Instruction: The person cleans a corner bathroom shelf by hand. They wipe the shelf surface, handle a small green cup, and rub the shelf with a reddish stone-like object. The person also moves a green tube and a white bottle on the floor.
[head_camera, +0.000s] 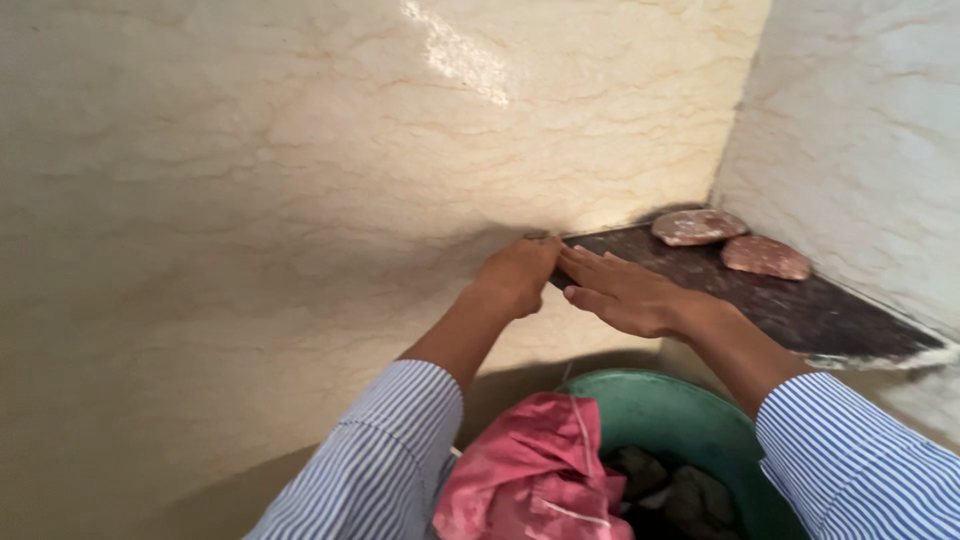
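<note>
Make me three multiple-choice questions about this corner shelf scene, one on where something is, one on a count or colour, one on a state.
1. Where do the reddish stones lie?
A. on the dark corner shelf
B. in the green tub
C. on the floor

2. How many reddish stones are there?
A. one
B. two
C. four

3. How is the right hand held?
A. clenched in a fist
B. flat, fingers stretched out
C. gripping a stone

Answers: 1 A, both stones rest at the shelf's back by the wall. 2 B, a pair lies side by side. 3 B, its fingers stretch out over the shelf's front edge, meeting the curled left hand, above the green tub with the pink cloth.
</note>
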